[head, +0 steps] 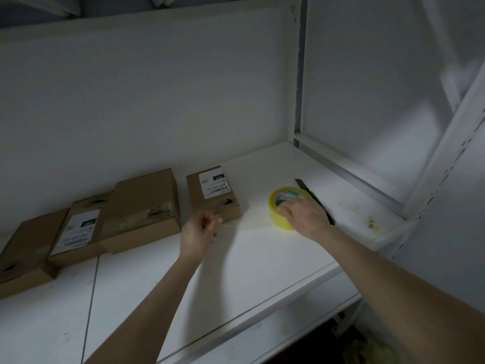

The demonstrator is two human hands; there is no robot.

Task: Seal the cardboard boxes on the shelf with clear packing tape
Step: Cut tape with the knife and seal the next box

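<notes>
Left hand (200,229) blurred, tape roll (281,222) and black tool (305,188) partly under right hand (305,214)

Shipping label (214,185) on rightmost box (195,203), upside down to camera: white "060" in a black block. The line below starts "060", rest unclear, small barcode beside. Second label (76,229) on flat box (78,256): blurred, unreadable. Tape roll (282,203) core print: green, illegible.

boxes (147,203) were matt brown cardboard | label (214,183) was white printed paper | tape roll (282,222) was glossy, yellowish clear plastic | shelf board (262,258) looked white, smooth, matt, stained near its right end | shelf rail (349,174) looked smooth pale metal
</notes>
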